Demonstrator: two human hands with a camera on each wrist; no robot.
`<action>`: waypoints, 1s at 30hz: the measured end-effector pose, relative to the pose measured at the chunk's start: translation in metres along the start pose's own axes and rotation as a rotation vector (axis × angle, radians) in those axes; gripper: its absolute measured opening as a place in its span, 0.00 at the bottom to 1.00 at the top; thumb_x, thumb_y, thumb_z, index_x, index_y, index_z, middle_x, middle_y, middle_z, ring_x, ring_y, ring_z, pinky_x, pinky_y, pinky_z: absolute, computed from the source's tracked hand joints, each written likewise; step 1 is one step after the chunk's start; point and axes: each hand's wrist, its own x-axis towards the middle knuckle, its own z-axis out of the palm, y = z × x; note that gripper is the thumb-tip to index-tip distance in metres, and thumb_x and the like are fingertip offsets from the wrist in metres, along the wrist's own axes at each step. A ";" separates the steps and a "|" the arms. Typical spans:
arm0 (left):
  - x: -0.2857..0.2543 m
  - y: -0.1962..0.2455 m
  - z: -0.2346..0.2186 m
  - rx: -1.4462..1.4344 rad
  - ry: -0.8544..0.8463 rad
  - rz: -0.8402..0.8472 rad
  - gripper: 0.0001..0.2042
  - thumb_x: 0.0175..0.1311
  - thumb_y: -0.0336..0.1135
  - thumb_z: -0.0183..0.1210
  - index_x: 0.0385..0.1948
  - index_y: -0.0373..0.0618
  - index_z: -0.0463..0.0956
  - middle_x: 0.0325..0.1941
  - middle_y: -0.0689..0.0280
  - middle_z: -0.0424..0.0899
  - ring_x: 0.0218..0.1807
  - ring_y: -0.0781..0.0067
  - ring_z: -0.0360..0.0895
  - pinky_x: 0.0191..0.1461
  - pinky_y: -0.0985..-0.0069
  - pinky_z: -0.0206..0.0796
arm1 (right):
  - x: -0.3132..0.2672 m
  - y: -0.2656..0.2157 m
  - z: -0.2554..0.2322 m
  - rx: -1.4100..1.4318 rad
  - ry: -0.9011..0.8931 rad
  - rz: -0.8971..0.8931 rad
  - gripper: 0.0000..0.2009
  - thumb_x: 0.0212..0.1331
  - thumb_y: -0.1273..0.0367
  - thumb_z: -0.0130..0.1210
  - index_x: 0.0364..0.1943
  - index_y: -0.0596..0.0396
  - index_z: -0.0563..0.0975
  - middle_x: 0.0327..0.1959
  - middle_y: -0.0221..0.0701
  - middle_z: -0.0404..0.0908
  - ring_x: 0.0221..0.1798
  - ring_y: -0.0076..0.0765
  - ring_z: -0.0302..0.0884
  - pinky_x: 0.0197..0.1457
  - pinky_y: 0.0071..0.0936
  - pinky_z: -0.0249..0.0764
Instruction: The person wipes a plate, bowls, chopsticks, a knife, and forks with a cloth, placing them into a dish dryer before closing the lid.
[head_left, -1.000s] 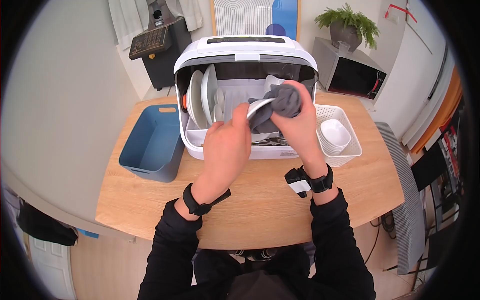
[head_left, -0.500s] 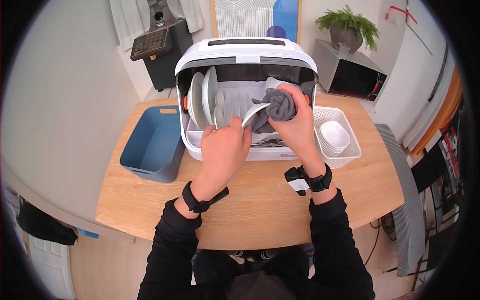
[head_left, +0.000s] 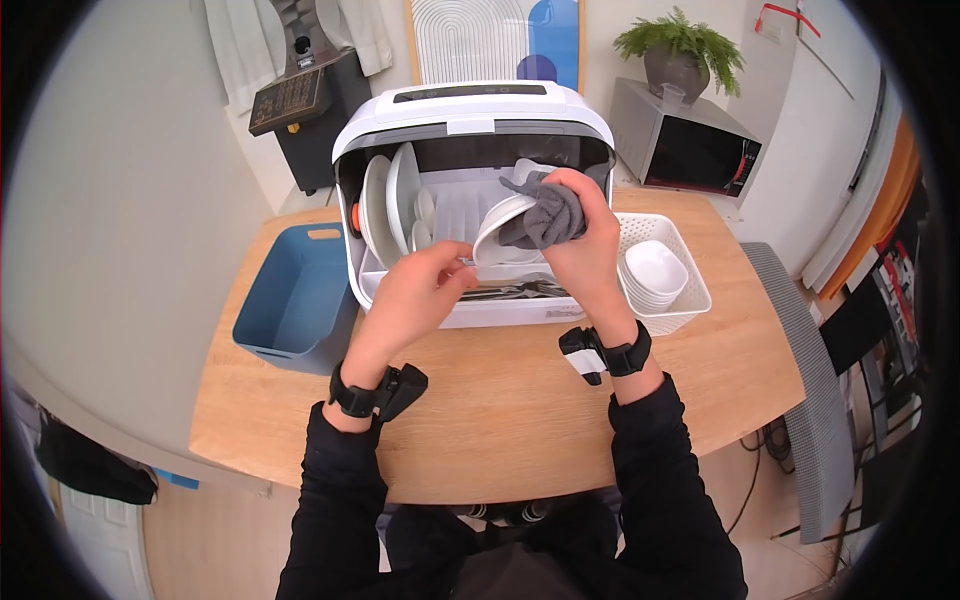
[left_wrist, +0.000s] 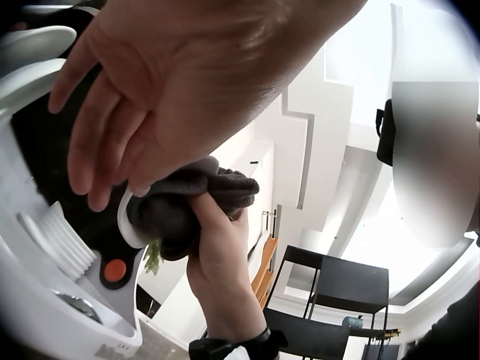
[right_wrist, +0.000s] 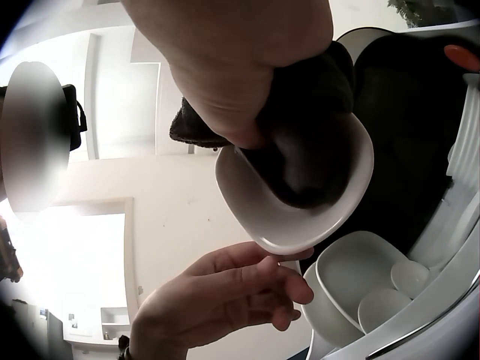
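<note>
A white bowl (head_left: 489,232) hangs tilted in front of the open dish dryer (head_left: 455,320). My right hand (head_left: 588,245) grips it through a bunched grey cloth (head_left: 552,216). In the right wrist view the cloth lies partly inside the bowl (right_wrist: 251,201), with the right thumb at its rim. My left hand (head_left: 412,295) is at the bowl's lower left, its fingers loosely bent and holding nothing. One left fingertip comes right up to the rim in the right wrist view. From the left wrist, the left fingers (left_wrist: 94,154) hang relaxed before the cloth.
Upright white plates (head_left: 376,215) stand in the dryer's left side, with cutlery (head_left: 515,290) along its front. Left of the dryer is a blue bin (head_left: 290,300). A white basket (head_left: 690,308) with stacked bowls (head_left: 655,272) stands on the right. Behind it is a microwave (head_left: 690,150).
My left hand has let go of the bowl's rim and drawn down and left. The bowl, still in my right hand with the cloth, now shows more of its side. The head view has shifted slightly.
</note>
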 end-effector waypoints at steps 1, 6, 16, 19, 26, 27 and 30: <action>0.003 -0.010 -0.001 -0.142 -0.023 -0.036 0.12 0.68 0.37 0.56 0.44 0.35 0.76 0.28 0.61 0.85 0.26 0.72 0.80 0.34 0.76 0.70 | -0.001 0.001 0.001 0.006 -0.010 -0.006 0.23 0.37 0.80 0.66 0.43 0.50 0.78 0.40 0.32 0.82 0.43 0.42 0.80 0.46 0.30 0.76; 0.018 -0.024 0.003 -0.368 -0.085 -0.244 0.20 0.76 0.45 0.44 0.41 0.34 0.77 0.28 0.60 0.86 0.21 0.75 0.78 0.29 0.78 0.68 | -0.009 0.002 0.011 0.062 -0.125 -0.141 0.23 0.36 0.79 0.69 0.42 0.50 0.77 0.39 0.32 0.81 0.43 0.43 0.80 0.46 0.32 0.76; 0.026 -0.036 0.006 -0.687 -0.227 -0.501 0.24 0.76 0.54 0.39 0.42 0.42 0.78 0.29 0.64 0.84 0.26 0.77 0.77 0.31 0.81 0.71 | -0.009 0.006 0.017 -0.019 -0.203 -0.493 0.24 0.32 0.75 0.70 0.41 0.46 0.77 0.43 0.29 0.81 0.48 0.44 0.79 0.49 0.38 0.75; 0.027 -0.035 0.016 -0.791 -0.023 -0.536 0.22 0.77 0.51 0.41 0.45 0.42 0.77 0.36 0.65 0.83 0.33 0.77 0.79 0.35 0.79 0.74 | -0.006 0.003 0.013 -0.113 -0.262 -0.528 0.25 0.32 0.76 0.70 0.42 0.45 0.78 0.44 0.28 0.81 0.50 0.43 0.79 0.50 0.37 0.74; 0.028 -0.046 0.020 -1.256 0.175 -0.449 0.16 0.76 0.42 0.47 0.52 0.41 0.74 0.47 0.65 0.82 0.49 0.74 0.81 0.51 0.73 0.74 | -0.003 -0.009 0.008 -0.164 -0.452 -0.370 0.27 0.34 0.78 0.68 0.46 0.45 0.78 0.54 0.31 0.78 0.57 0.45 0.75 0.56 0.39 0.74; 0.028 -0.049 0.018 -1.261 0.203 -0.430 0.16 0.76 0.41 0.47 0.53 0.40 0.74 0.48 0.65 0.82 0.50 0.74 0.80 0.53 0.73 0.73 | -0.002 -0.011 0.006 -0.144 -0.489 -0.316 0.28 0.34 0.79 0.68 0.47 0.45 0.78 0.55 0.32 0.77 0.58 0.46 0.75 0.58 0.39 0.74; 0.030 -0.056 0.013 -1.244 0.300 -0.380 0.15 0.75 0.39 0.50 0.55 0.39 0.74 0.50 0.65 0.83 0.51 0.75 0.79 0.57 0.74 0.71 | -0.003 -0.011 0.002 -0.155 -0.583 -0.185 0.32 0.36 0.79 0.67 0.54 0.44 0.76 0.61 0.36 0.75 0.61 0.49 0.73 0.61 0.39 0.73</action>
